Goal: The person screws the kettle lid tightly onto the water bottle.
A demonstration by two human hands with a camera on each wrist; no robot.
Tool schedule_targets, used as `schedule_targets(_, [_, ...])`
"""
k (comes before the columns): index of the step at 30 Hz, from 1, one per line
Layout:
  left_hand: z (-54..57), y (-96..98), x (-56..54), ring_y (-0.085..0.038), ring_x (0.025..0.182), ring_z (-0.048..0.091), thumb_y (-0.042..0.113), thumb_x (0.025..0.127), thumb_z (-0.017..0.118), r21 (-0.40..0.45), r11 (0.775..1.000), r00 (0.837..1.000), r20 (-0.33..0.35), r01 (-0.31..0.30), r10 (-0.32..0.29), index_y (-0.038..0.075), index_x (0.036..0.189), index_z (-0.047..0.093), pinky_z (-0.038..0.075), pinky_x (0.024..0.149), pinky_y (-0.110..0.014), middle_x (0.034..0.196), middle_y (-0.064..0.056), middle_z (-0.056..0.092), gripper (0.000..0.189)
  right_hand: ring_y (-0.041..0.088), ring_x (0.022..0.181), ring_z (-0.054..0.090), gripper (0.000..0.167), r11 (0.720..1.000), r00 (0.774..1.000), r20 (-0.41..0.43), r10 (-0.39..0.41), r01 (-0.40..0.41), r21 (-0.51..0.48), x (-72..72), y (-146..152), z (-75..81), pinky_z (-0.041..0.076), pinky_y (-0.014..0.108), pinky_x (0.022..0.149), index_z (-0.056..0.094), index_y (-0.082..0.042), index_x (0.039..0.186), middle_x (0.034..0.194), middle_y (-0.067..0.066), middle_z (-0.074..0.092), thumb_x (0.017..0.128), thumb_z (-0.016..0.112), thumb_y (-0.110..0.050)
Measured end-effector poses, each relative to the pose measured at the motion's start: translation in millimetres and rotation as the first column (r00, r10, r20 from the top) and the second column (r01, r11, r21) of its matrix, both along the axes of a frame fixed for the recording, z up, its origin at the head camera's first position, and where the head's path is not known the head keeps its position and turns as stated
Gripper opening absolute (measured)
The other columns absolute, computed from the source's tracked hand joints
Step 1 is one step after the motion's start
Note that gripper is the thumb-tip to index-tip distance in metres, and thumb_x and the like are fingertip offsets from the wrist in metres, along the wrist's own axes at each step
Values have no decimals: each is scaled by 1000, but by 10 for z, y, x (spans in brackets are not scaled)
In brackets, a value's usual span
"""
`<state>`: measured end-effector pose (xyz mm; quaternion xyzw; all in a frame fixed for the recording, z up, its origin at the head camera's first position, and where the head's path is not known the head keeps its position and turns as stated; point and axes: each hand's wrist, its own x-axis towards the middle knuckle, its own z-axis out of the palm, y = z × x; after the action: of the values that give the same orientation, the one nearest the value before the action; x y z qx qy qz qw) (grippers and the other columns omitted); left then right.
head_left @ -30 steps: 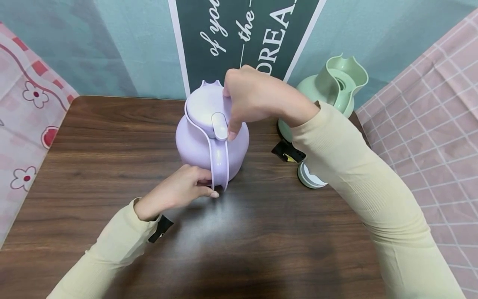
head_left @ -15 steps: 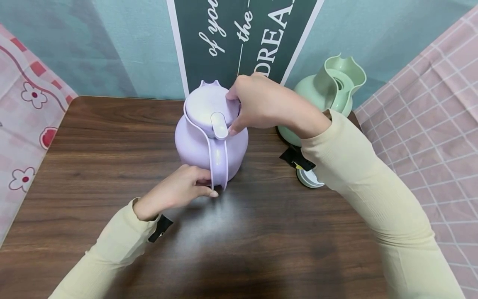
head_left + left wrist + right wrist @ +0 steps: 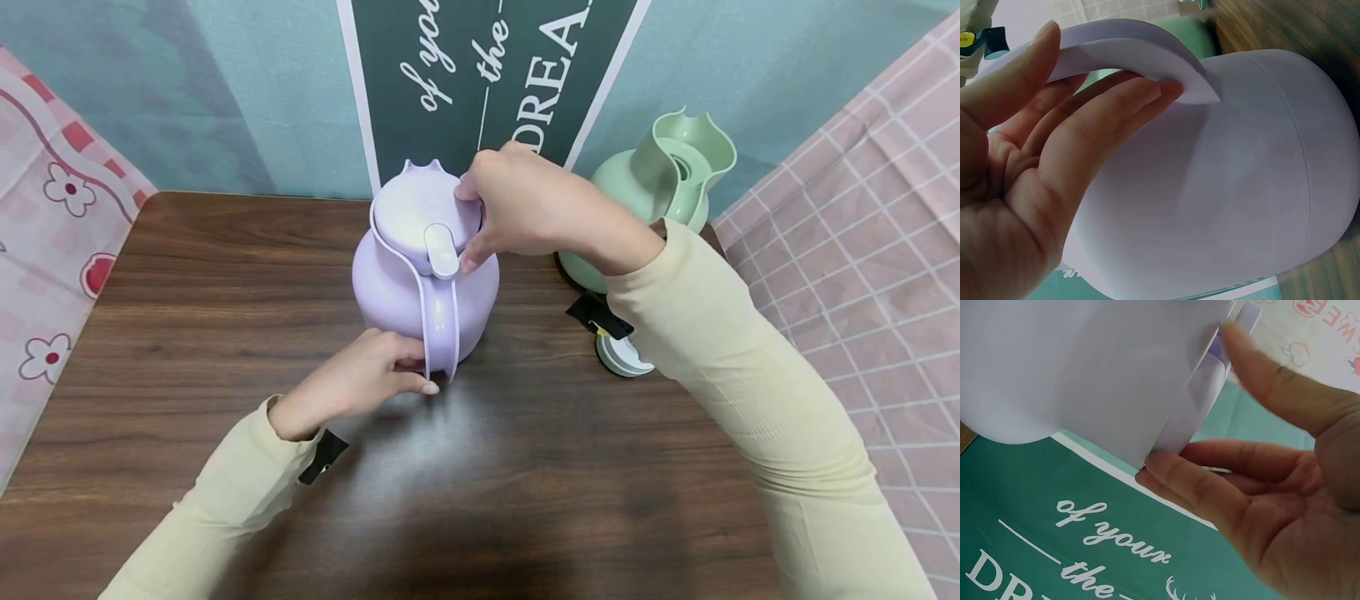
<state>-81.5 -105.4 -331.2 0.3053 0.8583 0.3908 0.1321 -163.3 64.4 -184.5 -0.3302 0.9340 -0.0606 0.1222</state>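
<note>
A lilac thermos jug (image 3: pixel 386 296) stands upright on the wooden table, its lid (image 3: pixel 412 204) seated in the collar and its push lever (image 3: pixel 442 252) toward the person. Low on the looped handle (image 3: pixel 441 333), my left hand (image 3: pixel 360 373) holds on, with thumb and fingers on either side of it. The left wrist view shows the handle (image 3: pixel 1129 47) passing between thumb and fingers. My right hand (image 3: pixel 525 200) reaches over to the lid's right edge. In the right wrist view its thumb (image 3: pixel 1260 369) and fingers (image 3: pixel 1191 478) span the rim at opposite ends.
Behind my right forearm, a green thermos jug (image 3: pixel 637 179) without a lid in its mouth stands at the back right. A small round white-and-green piece (image 3: pixel 622 357) lies on the table (image 3: pixel 247 292), partly under the sleeve. Hanging cloths line the back and sides.
My right hand has shifted slightly right, its fingers drawing back to the lid's right edge. The left hand and the lilac thermos jug have stayed put.
</note>
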Motion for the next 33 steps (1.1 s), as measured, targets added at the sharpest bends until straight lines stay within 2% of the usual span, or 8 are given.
schedule_targets(7, [-7,5,4,-6,62,47,14,77,71,0,1000,1000,-7,-3,3,10,78,65,42,61,-27,67,10,57,6,18,58,40,32,998,998,-34,57,-57,3,-22,26,-28,34,28,55,57,-7,63,60,2,44,64,83,-25])
schedule_targets(14, [-14,1,11,-6,62,47,13,77,70,5,1000,1000,-19,-5,5,11,77,65,42,61,-28,67,9,57,6,16,53,38,36,996,995,-63,82,-83,-15,-32,28,-51,32,28,52,52,-8,55,48,-1,38,63,83,-25])
schedule_targets(22, [-27,-5,22,-5,59,44,12,79,69,26,1000,1000,-22,-2,3,11,73,64,41,58,-26,64,10,54,8,17,53,38,35,993,989,-108,99,-105,-54,-56,44,-110,31,28,51,54,-9,54,47,0,40,60,84,-27])
schedule_targets(29, [-30,-18,23,-5,60,44,13,79,69,23,1000,1000,-16,-10,10,11,74,64,40,58,-26,64,10,53,7,17,53,41,30,989,986,-80,144,-147,-32,-102,25,-55,33,28,51,60,-7,61,50,1,44,62,83,-26])
schedule_targets(33, [-33,-15,21,-6,60,43,14,80,69,16,1000,1000,-19,-10,10,12,74,64,40,58,-26,64,10,53,8,20,61,43,29,981,980,-59,191,-190,22,-164,20,-5,35,30,56,63,-3,75,61,5,48,67,80,-25])
